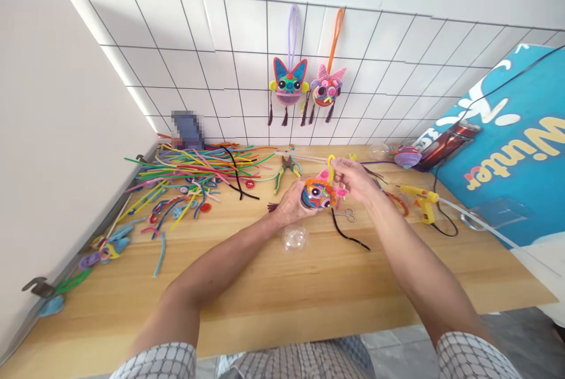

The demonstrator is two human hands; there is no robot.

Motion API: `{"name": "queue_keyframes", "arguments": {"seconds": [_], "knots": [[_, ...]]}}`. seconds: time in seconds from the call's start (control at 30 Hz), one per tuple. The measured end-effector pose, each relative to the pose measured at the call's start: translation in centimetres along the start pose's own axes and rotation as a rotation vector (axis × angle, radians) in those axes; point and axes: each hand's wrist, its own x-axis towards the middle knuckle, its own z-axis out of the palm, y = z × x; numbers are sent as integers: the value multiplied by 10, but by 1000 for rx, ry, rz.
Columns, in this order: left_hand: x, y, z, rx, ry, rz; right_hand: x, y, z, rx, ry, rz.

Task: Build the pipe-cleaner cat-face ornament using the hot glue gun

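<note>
My left hand [289, 205] is closed around a small lion-like ornament [316, 194] made of colourful pipe cleaners, with a round black eye, an orange fringe and pink ears. At its top stands a yellow pipe-cleaner loop [331, 167], pinched between the fingertips of my right hand [354, 178]. A dark tassel [273, 207] shows beside my left wrist. Just below the hands, a clear plastic half-ball [295, 239] rests on the wooden table [265, 291]. Small scissors [348, 215] and a black pipe cleaner [349, 236] lie to its right.
Loose pipe cleaners [203, 167] are heaped at the back left, near pliers [286, 172]. A yellow glue gun [421, 199] with its cord lies at right, before a blue sign [507, 149]. Two finished ornaments [289, 85] hang on the tiled wall. A white panel [66, 132] borders the left.
</note>
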Motion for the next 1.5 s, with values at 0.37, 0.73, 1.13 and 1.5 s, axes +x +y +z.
{"name": "queue_keyframes", "arguments": {"seconds": [0.37, 0.73, 1.13, 1.5], "knots": [[3, -22, 5, 16, 352, -156, 13, -24, 22, -296, 121, -315], [6, -26, 5, -19, 433, -116, 16, -67, 48, -497, 85, -322], [34, 38, -57, 302, 599, 57, 28, -132, 40, -678, 94, -427], [84, 115, -162, 847, 299, -325, 24, -173, 47, -613, 127, -541]]}}
